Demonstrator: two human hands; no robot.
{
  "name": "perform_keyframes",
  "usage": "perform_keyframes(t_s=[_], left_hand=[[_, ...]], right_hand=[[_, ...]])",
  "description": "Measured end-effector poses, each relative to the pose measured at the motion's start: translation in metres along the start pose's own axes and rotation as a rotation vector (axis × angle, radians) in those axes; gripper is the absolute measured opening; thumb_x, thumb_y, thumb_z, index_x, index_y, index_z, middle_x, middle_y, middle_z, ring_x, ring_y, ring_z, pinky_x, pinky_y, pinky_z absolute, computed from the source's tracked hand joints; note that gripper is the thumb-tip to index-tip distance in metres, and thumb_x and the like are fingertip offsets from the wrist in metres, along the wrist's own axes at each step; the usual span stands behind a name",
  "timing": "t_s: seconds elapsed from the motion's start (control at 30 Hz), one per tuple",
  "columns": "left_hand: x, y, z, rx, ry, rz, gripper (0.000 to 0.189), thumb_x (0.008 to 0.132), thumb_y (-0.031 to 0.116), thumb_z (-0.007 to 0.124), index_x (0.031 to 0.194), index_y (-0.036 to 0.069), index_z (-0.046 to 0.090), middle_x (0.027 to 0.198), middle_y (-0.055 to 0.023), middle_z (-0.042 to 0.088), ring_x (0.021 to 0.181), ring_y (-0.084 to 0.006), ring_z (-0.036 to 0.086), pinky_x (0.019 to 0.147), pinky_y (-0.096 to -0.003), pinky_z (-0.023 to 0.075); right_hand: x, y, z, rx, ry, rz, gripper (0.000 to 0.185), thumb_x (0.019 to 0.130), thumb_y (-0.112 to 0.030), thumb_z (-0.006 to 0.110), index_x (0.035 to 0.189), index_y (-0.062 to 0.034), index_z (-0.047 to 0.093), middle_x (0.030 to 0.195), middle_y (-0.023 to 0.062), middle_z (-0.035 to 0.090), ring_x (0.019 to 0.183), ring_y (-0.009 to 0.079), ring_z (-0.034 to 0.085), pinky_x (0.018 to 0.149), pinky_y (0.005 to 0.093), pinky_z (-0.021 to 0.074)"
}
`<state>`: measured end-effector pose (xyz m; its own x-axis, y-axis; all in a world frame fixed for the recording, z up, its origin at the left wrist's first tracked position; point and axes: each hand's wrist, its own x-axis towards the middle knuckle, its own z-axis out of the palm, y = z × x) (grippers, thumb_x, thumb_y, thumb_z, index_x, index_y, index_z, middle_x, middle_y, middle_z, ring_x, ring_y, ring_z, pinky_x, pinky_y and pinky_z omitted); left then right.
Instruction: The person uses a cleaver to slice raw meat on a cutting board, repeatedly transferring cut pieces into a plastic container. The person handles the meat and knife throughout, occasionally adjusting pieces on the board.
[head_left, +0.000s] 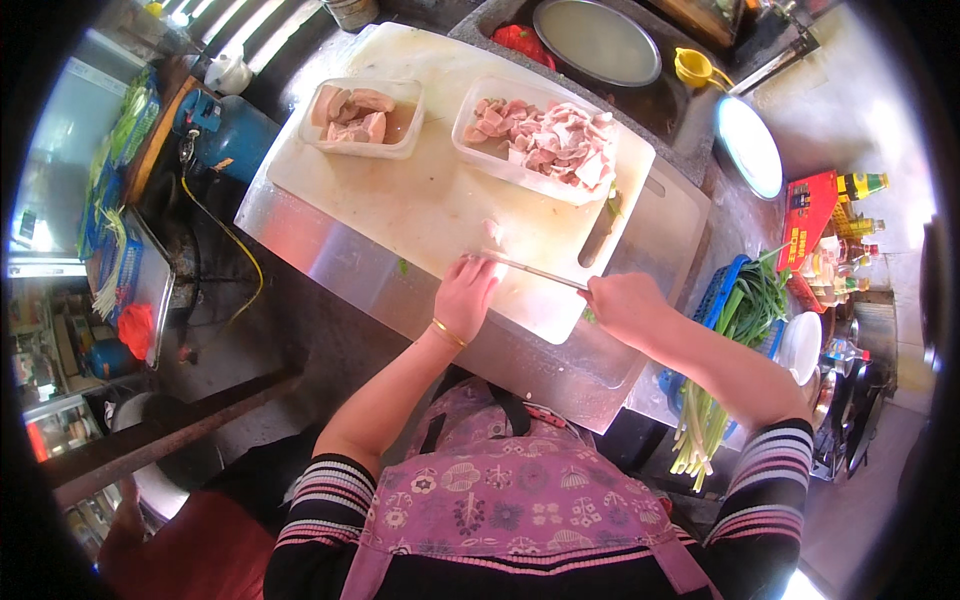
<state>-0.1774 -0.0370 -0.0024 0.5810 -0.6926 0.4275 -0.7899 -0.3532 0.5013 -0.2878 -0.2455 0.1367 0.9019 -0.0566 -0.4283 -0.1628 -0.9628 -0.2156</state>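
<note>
My right hand (626, 311) grips the handle of a knife (536, 271), seen edge-on, its blade reaching left over a white plastic cutting board (420, 202). At the blade's far end, the bent fingers of my left hand (463, 294) rest low on the board; whatever lies under them is hidden. A small slice of raw meat (493, 229) lies just beyond the blade. Farther back on the board stand two clear plastic containers. The left container (405, 142) has several chunks of raw meat (356, 127); the right container (517, 174) is heaped with sliced meat (562, 139).
Behind the board is a stone sink (480, 34) with a metal basin (598, 41). A blue basket (716, 289) of green vegetables (754, 300) stands at right, near bottles in a red carton (808, 217). A blue gas cylinder (240, 135) is at left. Another person's red clothing (187, 547) shows lower left.
</note>
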Motion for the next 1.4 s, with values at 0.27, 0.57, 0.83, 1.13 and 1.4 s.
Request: perform_keyframes(t_s=[0.27, 0.57, 0.83, 1.13, 1.4], left_hand=[[0.001, 0.002, -0.002, 0.011, 0.031, 0.028, 0.034, 0.080, 0.008, 0.061, 0.113, 0.002, 0.057, 0.109, -0.0106, 0.057, 0.097, -0.0301, 0.054, 0.086, -0.0372, 0.0448], [0.003, 0.003, -0.008, -0.064, 0.039, -0.029, 0.023, 0.078, 0.005, 0.061, 0.101, 0.002, 0.061, 0.099, -0.0103, 0.059, 0.091, -0.0289, 0.056, 0.081, -0.0365, 0.0455], [-0.002, 0.000, -0.004, -0.052, 0.049, 0.002, 0.021, 0.078, 0.005, 0.063, 0.098, 0.002, 0.061, 0.096, -0.0101, 0.060, 0.090, -0.0291, 0.056, 0.080, -0.0364, 0.0459], [-0.005, -0.001, -0.006, -0.069, 0.011, -0.008, 0.028, 0.081, 0.008, 0.060, 0.108, 0.003, 0.058, 0.104, -0.0111, 0.057, 0.096, -0.0298, 0.055, 0.083, -0.0373, 0.0458], [-0.006, -0.006, -0.007, -0.129, 0.042, 0.016, 0.030, 0.081, 0.008, 0.060, 0.110, 0.004, 0.057, 0.108, -0.0102, 0.058, 0.099, -0.0286, 0.054, 0.085, -0.0367, 0.0452]], right_hand=[[0.058, -0.021, 0.045, 0.052, -0.011, 0.022, 0.020, 0.083, -0.015, 0.048, 0.076, -0.0020, 0.062, 0.070, 0.0175, 0.064, 0.066, 0.0344, 0.064, 0.058, 0.0441, 0.0501], [0.042, -0.014, 0.019, 0.035, 0.115, -0.044, 0.037, 0.091, -0.034, 0.048, 0.075, -0.0047, 0.063, 0.063, 0.0157, 0.061, 0.062, 0.0348, 0.062, 0.056, 0.0453, 0.0480], [0.018, -0.013, 0.014, 0.031, -0.037, 0.027, 0.023, 0.088, -0.019, 0.049, 0.077, -0.0053, 0.064, 0.068, 0.0150, 0.063, 0.064, 0.0334, 0.063, 0.057, 0.0440, 0.0492], [0.086, -0.034, 0.026, 0.105, 0.005, -0.069, 0.020, 0.084, -0.015, 0.047, 0.079, -0.0029, 0.062, 0.071, 0.0176, 0.064, 0.069, 0.0349, 0.064, 0.063, 0.0446, 0.0492], [0.025, -0.011, -0.021, 0.048, -0.053, -0.146, 0.020, 0.086, -0.018, 0.046, 0.103, -0.0068, 0.048, 0.069, 0.0175, 0.060, 0.066, 0.0364, 0.061, 0.058, 0.0470, 0.0468]])
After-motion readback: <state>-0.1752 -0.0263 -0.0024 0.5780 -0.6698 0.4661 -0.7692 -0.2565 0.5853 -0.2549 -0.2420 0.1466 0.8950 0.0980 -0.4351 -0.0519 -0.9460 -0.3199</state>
